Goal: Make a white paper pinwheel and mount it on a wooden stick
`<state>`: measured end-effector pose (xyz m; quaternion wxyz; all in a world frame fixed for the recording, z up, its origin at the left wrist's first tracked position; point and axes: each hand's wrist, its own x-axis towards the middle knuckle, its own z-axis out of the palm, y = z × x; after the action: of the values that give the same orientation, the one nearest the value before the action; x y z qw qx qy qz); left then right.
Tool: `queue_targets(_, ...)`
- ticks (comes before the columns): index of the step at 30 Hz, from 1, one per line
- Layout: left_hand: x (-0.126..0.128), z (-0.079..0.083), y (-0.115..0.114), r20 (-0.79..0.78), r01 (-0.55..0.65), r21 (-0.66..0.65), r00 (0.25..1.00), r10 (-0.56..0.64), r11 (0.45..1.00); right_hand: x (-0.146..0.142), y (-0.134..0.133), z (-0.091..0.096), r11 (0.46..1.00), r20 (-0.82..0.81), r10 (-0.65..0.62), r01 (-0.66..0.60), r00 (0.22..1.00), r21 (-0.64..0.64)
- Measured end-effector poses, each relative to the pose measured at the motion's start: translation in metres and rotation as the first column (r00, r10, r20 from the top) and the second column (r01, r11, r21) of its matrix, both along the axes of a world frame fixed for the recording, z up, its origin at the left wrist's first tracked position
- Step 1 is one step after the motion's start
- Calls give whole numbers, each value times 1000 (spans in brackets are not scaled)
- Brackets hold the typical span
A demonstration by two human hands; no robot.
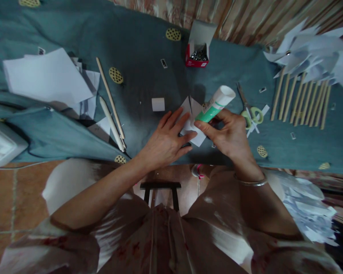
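Observation:
My right hand [230, 135] grips a green and white glue stick [215, 103], tilted with its lower end over a small white paper square [199, 137]. Slits run into the square from its edge. With fingers spread, my left hand [171, 139] lies on the left part of the same paper, covering some of it. The lower tip of the glue stick is hidden by the paper and my fingers. A short white cap [158, 104] lies just beyond my left fingertips.
Green-handled scissors [250, 112] lie on paper scraps to the right. Paper pinwheels on sticks [303, 99] are at the far right. A red box of pins [197, 57] stands at the back. Paper sheets [45, 78], a wooden stick [110, 97] and a white pen-like tool [111, 122] lie left.

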<state>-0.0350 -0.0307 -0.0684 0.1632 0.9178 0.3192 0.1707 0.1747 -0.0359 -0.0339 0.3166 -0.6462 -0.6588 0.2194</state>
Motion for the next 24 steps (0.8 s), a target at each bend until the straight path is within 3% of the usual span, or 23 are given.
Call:
queue_targets(5, 0, 1, 0, 1, -7, -1, 1000, 7, 1000, 12, 2, 1, 996, -277, -93, 92, 956, -17)
queue_targets(9, -1, 0, 0, 20, -7, -9, 1000, 7, 1000, 28, 11, 0, 976, -564, -186, 216, 805, -14)
queue_targets(11, -2, 1, 0, 48, 2, -14, 999, -2, 1000, 36, 15, -1, 974, -604, -207, 220, 769, -53)
queue_targets(15, -14, 13, 1, 183, -4, 12, 983, 1, 1000, 46, 21, -4, 982, -591, -186, 165, 785, -90)
queue_targets(19, -34, 20, 18, 259, -206, 34, 947, 190, 978, 41, 24, -7, 982, -654, -190, 146, 732, -123)
queue_targets(21, -43, 16, 31, 272, -298, 17, 920, 283, 954, 33, 27, -6, 972, -715, -233, 159, 660, -170)
queue_targets(24, -51, 6, 45, 237, -327, 19, 920, 313, 945, 21, 29, -4, 958, -804, -287, 164, 520, -236)
